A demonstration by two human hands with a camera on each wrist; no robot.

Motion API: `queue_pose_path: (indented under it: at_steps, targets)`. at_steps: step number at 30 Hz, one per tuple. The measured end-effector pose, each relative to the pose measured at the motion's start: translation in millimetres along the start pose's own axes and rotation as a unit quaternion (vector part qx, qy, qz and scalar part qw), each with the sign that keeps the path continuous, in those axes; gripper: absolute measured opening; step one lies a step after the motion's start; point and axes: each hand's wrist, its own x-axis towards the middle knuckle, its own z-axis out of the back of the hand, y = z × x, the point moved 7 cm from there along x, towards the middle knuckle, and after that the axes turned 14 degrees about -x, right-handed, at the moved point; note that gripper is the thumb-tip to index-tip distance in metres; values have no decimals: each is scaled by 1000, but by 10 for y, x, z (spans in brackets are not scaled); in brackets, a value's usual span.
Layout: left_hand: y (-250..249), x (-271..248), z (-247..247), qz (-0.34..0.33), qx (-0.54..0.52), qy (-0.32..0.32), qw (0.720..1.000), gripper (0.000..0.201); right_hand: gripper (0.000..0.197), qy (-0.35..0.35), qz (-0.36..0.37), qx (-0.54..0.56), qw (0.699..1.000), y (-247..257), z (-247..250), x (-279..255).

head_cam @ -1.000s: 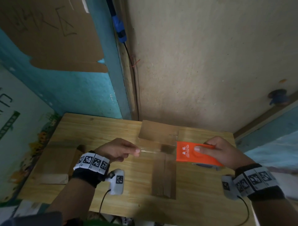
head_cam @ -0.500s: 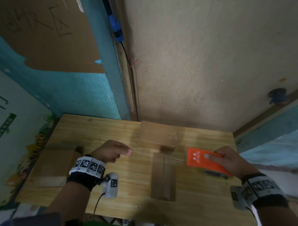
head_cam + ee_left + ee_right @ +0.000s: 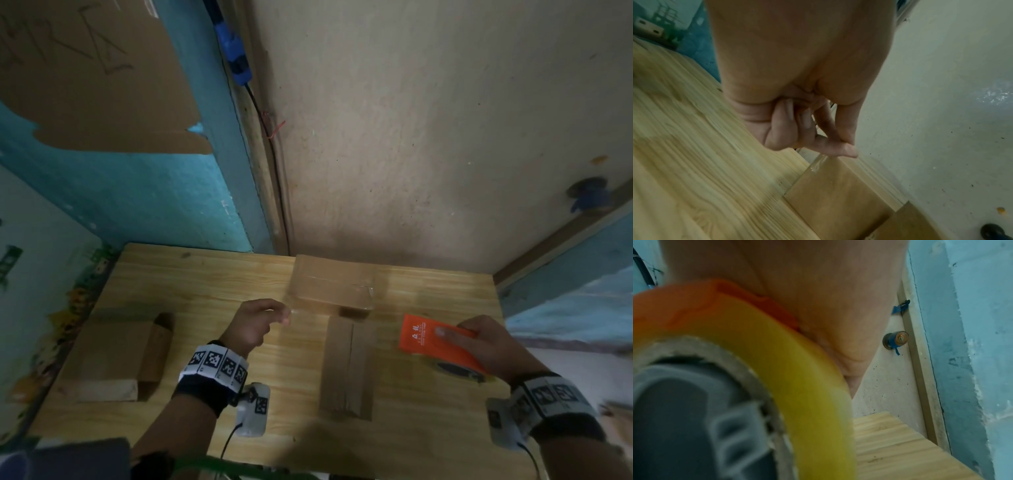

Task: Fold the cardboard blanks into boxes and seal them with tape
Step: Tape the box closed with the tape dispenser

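Note:
My left hand (image 3: 265,322) hovers over the table and pinches one end of a clear tape strip (image 3: 329,305) between thumb and forefinger (image 3: 847,147). The strip (image 3: 818,162) runs right over a small cardboard box (image 3: 330,281) at the table's back edge; whether it sticks there I cannot tell. A second cardboard box (image 3: 347,363) with a centre seam lies mid-table, nearer me. My right hand (image 3: 489,346) grips an orange tape dispenser (image 3: 430,337) to the right of both boxes; its yellowish roll (image 3: 789,356) fills the right wrist view.
Flat cardboard blanks (image 3: 120,353) and a wooden block (image 3: 102,390) lie at the left of the wooden table (image 3: 212,284). A beige door (image 3: 428,137) with a knob (image 3: 895,341) stands right behind the table, and a blue wall (image 3: 120,198) at the back left.
My right hand has carried the dispenser to the right, away from the boxes, and the tape strip no longer joins it. My left hand keeps its pinch and has drifted slightly left.

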Motion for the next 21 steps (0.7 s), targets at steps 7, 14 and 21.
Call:
queue_pose_path:
  at_steps: [7, 14, 21]
  targets:
    - [-69, -55, -57, 28, -39, 49, 998, 41, 61, 12, 1, 7, 1000, -7, 20, -94]
    - [-210, -118, -79, -6, -112, 137, 984, 44, 102, -2, 6, 51, 999, 11, 103, -227]
    - [-145, -117, -87, -12, 5, 130, 991, 50, 64, -1, 3, 40, 999, 73, 22, -206]
